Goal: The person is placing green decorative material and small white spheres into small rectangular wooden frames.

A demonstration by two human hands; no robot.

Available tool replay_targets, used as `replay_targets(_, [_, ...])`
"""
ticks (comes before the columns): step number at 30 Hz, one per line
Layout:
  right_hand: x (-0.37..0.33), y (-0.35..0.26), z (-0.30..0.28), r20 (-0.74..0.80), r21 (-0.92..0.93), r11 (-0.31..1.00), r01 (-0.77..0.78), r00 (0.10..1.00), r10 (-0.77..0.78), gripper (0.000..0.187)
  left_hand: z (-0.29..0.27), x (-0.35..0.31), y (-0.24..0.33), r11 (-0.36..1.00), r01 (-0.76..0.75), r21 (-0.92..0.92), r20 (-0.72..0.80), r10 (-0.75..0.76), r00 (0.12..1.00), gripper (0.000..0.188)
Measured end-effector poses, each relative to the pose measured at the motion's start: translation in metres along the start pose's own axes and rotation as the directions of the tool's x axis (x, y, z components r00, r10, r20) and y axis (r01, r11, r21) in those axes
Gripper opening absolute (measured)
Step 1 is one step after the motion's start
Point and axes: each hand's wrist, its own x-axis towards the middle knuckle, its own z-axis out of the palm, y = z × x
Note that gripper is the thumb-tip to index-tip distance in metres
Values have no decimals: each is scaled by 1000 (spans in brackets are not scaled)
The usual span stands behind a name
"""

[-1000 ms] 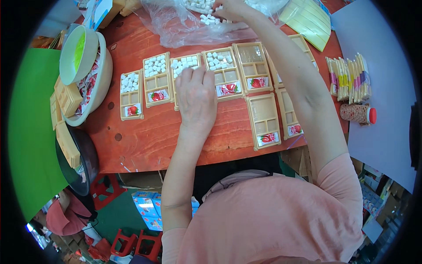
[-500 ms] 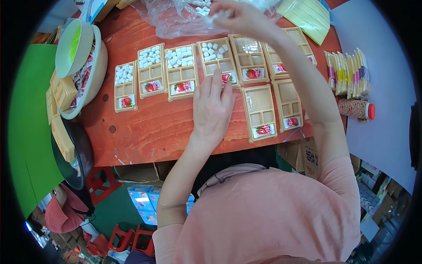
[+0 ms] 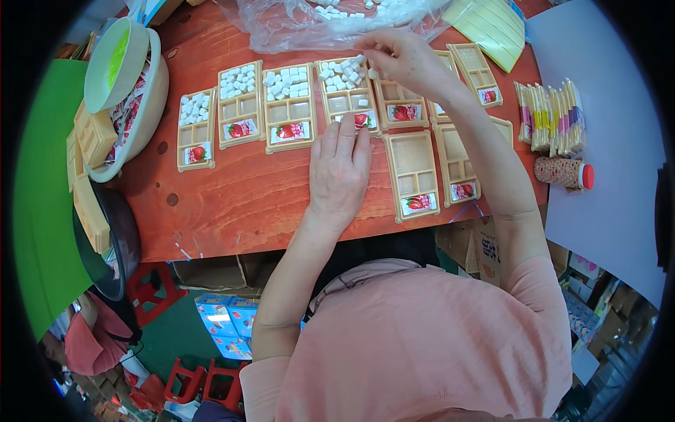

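A divided beige plastic tray (image 3: pixel 339 105) now holds more rounded white cubes (image 3: pixel 341 75). The right hand (image 3: pixel 404 65), back from the crinkled bag (image 3: pixel 299 34), curls at the tray's far-right corner, grip unclear; the left hand (image 3: pixel 339 172) lies loose along its near edge.

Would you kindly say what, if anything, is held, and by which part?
The left hand touches a tray's near end, grip unclear; whether the right hand holds the white cube beside it cannot be told.

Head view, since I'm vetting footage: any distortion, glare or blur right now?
In the head view, fisheye distortion bows the red table, with black corners; there too, pale highlights streak the clear plastic bag, and the left hand and right hand show no strong motion blur.
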Motion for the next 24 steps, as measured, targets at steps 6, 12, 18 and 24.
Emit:
replay_targets(6, [-4, 11, 8, 96, -289, 897, 334, 943, -320, 19, 1, 0, -1, 1000, -11, -3, -7, 11, 1000, 36])
replay_targets(12, [2, 2, 16, 82, -283, 918, 277, 961, -264, 20, 0, 0, -2, 1000, -14, -22, -1, 13, 1000, 36])
replay_targets(18, [2, -8, 24, 71, -399, 862, 313, 948, -311, 21, 0, 0, -2, 999, -16, -41, -15, 15, 1000, 36])
replay_targets(24, [17, -6, 45, 123, -466, 782, 413, 906, -405, 20, 0, -1, -3, 999, -21, -29, -23, 20, 1000, 35])
